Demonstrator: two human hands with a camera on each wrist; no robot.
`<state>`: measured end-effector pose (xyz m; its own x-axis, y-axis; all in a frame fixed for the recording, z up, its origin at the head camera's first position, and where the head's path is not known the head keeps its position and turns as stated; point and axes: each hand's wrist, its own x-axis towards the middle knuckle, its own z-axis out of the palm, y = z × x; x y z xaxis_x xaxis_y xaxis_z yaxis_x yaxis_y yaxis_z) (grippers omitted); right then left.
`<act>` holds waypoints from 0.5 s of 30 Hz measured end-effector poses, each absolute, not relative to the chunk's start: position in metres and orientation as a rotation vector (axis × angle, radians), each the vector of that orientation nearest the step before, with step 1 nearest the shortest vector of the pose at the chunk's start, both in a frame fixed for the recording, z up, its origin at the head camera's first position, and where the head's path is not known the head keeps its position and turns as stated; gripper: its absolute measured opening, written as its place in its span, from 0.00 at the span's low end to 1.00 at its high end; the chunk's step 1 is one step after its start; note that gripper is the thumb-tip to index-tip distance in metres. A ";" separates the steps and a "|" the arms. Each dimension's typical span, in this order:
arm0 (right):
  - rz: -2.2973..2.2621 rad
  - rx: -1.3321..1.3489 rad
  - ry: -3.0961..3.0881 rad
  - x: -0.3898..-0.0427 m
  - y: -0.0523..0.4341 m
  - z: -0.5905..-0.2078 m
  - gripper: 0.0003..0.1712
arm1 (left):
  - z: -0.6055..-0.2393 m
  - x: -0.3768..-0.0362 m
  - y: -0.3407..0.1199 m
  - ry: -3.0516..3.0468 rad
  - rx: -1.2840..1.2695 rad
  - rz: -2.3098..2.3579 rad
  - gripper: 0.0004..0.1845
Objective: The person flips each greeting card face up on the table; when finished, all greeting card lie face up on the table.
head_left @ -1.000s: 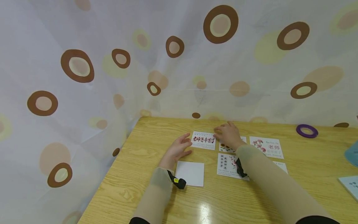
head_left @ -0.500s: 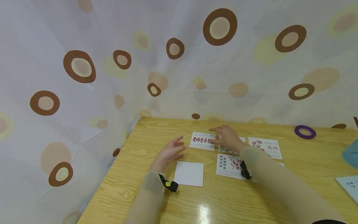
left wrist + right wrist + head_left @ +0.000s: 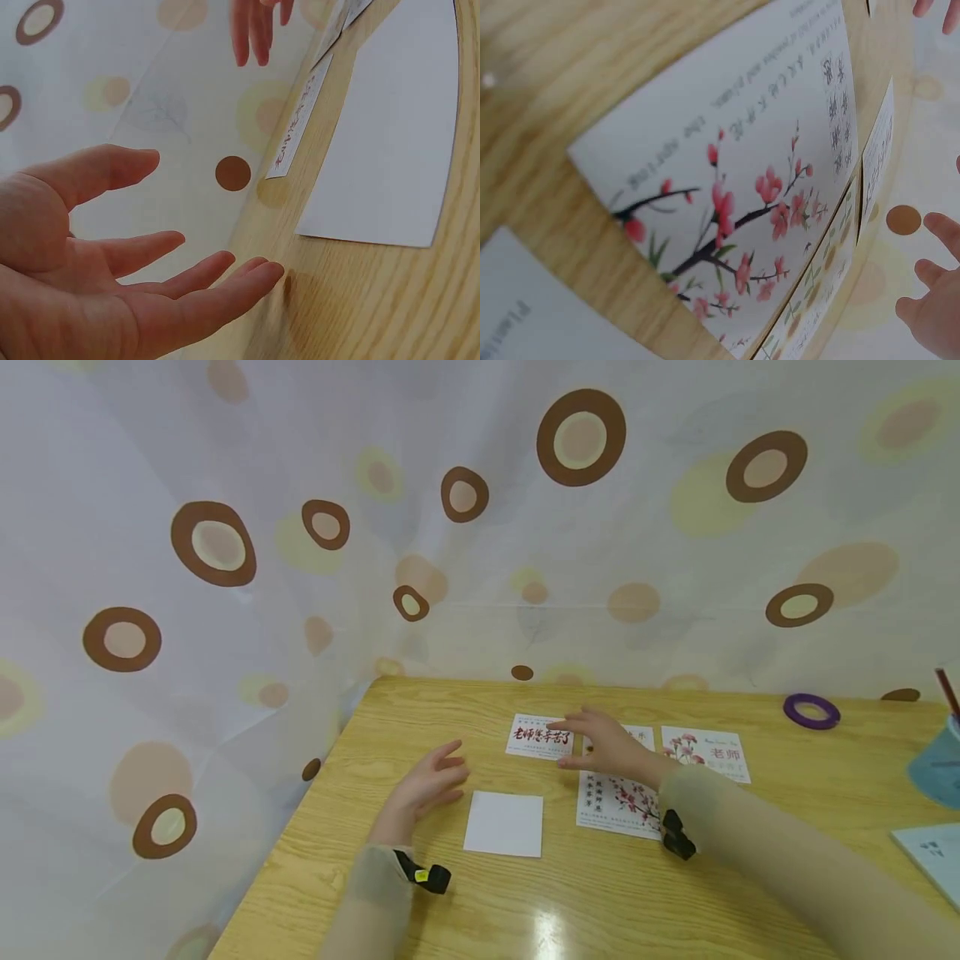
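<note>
Several printed cards lie in rows on a wooden table (image 3: 390, 727). My left hand (image 3: 427, 783) hovers open, fingers spread, just left of a blank white card (image 3: 504, 823); the same blank white card (image 3: 390, 142) fills the left wrist view. My right hand (image 3: 603, 745) is open above the gap between the red-lettered card (image 3: 536, 737) and a partly hidden card behind it. Its fingers reach toward the red-lettered card and hold nothing. A plum-blossom card (image 3: 618, 800) lies under my right wrist, and this plum-blossom card (image 3: 735, 187) shows close up in the right wrist view.
A flower card with red characters (image 3: 707, 752) lies to the right. A purple tape ring (image 3: 810, 711) sits far right at the back. A blue cup (image 3: 937, 764) and a pale blue card (image 3: 933, 852) are at the right edge. A spotted curtain (image 3: 225, 543) hangs behind and left.
My left hand has drawn back from the red-lettered card toward me and to the left. My right hand has lifted slightly and shifted left, fingers now spread above the cards.
</note>
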<state>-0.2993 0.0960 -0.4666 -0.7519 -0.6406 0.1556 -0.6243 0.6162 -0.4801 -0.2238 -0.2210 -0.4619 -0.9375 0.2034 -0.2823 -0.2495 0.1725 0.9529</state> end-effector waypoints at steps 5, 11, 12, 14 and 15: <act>-0.766 -1.184 2.785 -0.287 0.093 -0.468 0.39 | -0.459 -0.215 -0.224 2.092 -0.091 1.812 0.37; -0.683 -1.357 2.733 -0.267 0.084 -0.473 0.44 | -0.457 -0.209 -0.222 2.057 -0.123 1.817 0.37; -0.685 -1.381 2.719 -0.263 0.082 -0.473 0.44 | -0.457 -0.208 -0.222 2.058 -0.128 1.817 0.37; -0.694 -1.410 2.686 -0.257 0.079 -0.472 0.44 | -0.457 -0.207 -0.221 2.063 -0.131 1.813 0.37; -0.696 -1.413 2.670 -0.254 0.078 -0.472 0.44 | -0.457 -0.207 -0.221 2.066 -0.133 1.811 0.37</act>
